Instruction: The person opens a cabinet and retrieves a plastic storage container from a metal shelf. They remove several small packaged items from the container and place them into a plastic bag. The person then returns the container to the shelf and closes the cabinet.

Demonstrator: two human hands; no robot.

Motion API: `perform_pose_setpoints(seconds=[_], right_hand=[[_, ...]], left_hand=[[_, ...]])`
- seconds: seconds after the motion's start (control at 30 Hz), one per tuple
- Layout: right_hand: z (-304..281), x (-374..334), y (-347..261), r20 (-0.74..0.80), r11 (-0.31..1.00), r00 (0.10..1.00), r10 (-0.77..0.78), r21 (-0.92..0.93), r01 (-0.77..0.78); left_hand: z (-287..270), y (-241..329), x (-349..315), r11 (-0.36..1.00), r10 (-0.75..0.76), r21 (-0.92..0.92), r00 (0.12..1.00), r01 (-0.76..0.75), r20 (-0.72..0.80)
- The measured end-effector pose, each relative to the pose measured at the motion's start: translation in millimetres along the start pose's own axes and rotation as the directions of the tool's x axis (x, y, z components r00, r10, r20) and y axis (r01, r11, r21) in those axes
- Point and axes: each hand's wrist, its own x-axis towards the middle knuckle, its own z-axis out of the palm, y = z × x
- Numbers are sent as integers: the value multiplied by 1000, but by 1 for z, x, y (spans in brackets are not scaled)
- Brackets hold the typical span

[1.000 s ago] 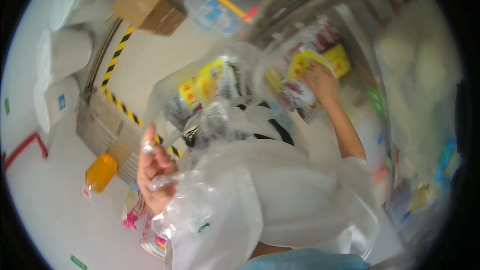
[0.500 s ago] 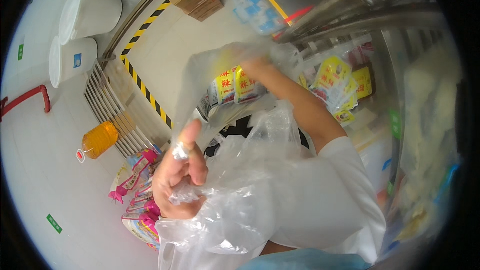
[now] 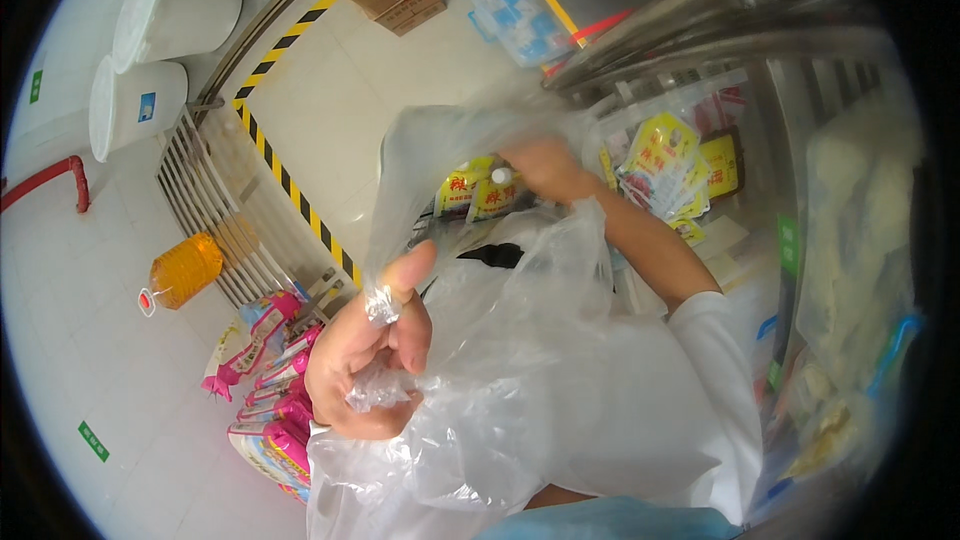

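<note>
Head view had our hands apart: left hand (image 3: 368, 365) clamped on bunched plastic of the clear bag (image 3: 520, 340), right hand (image 3: 548, 170) at the yellow packets (image 3: 490, 203) inside, grip impossible to tell. Keeping the mouth spread and stacking packets flat seemed smartest, we figured.

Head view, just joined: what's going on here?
A person has a clear plastic bag open in front of them. The left hand grips crumpled film of it in curled fingers, thumb out. The right hand is at the bag's mouth, by the yellow packets inside; whether it grips one can't be told, since its fingertips are unclear. More yellow-topped packets lie together to the right, outside the bag.
</note>
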Motion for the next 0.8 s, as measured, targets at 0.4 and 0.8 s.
perform_pose_setpoints(seconds=[0.4, 0.8], right_hand=[[-223, -133, -83, -556, 957, 799, 229, -23, -290], [-171, -188, 12, -305, 779, 780, 546, -156, -607]], left_hand=[[21, -7, 14, 985, -162, -39, 834, 167, -528], [36, 3, 36, 980, -186, -34, 833, 198, -521]])
